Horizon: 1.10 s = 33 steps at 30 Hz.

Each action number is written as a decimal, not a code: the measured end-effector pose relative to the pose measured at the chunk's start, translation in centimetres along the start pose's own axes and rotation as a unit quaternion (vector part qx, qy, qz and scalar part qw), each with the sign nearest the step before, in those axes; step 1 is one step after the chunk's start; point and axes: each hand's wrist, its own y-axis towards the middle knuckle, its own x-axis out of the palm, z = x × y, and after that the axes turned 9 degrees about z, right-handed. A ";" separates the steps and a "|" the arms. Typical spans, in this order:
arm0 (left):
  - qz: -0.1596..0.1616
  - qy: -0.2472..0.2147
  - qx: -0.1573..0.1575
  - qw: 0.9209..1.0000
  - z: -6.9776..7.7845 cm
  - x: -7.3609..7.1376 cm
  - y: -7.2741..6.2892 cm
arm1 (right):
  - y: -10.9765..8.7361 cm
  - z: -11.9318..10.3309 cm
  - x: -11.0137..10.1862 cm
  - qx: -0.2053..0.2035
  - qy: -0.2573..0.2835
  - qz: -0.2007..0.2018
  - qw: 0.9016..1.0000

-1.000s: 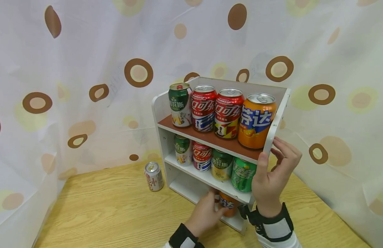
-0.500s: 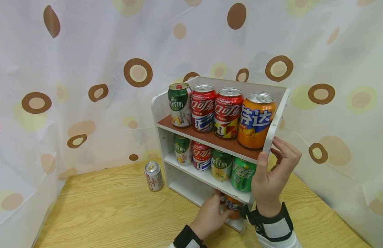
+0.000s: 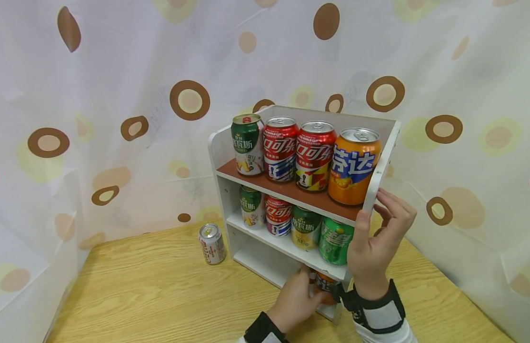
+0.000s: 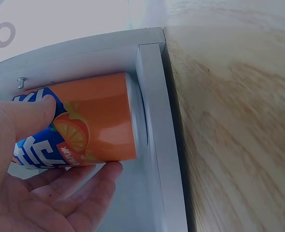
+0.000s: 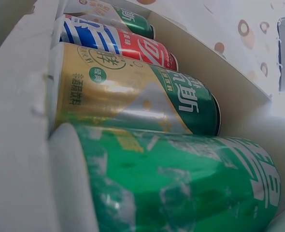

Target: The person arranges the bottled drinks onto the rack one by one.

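Observation:
My left hand holds an orange soda can in the bottom compartment of a white shelf. In the left wrist view the thumb lies on one side of the can and the fingers on the other. The can stands close to the side panel at that compartment's right end. My right hand grips the front edge of the shelf's right panel, thumb at the front. Right by it, on the middle level, is a green soda can; no part of that hand shows in the right wrist view.
On the top level stand a green-and-white can, two red cola cans and an orange can. The middle level also holds several cans. A silver can stands on the wooden table, left of the shelf.
My left hand has moved right along the bottom compartment with the orange soda can, toward the right panel. The right hand stays at the panel's edge.

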 end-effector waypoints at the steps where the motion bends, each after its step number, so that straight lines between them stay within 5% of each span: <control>1: 0.000 0.000 0.000 1.000 0.0 0.0 0.0 | 0.0 0.0 0.0 0.000 0.000 -0.001 1.000; 18: -0.026 -0.017 -0.009 0.999 -0.5 -1.1 -0.4 | -0.1 0.0 -0.1 -0.002 -0.002 -0.005 1.000; 22: -0.017 0.016 0.009 1.000 -1.6 -2.5 -0.7 | -0.1 0.1 -0.1 -0.001 -0.001 -0.006 1.000; 28: 0.013 0.018 -0.019 1.000 -3.1 -5.6 -0.6 | 0.0 0.1 0.0 -0.001 -0.001 -0.006 1.000; 33: 0.077 0.017 -0.027 0.997 -3.9 -8.6 -0.7 | -0.1 0.2 -0.1 -0.001 -0.003 -0.006 1.000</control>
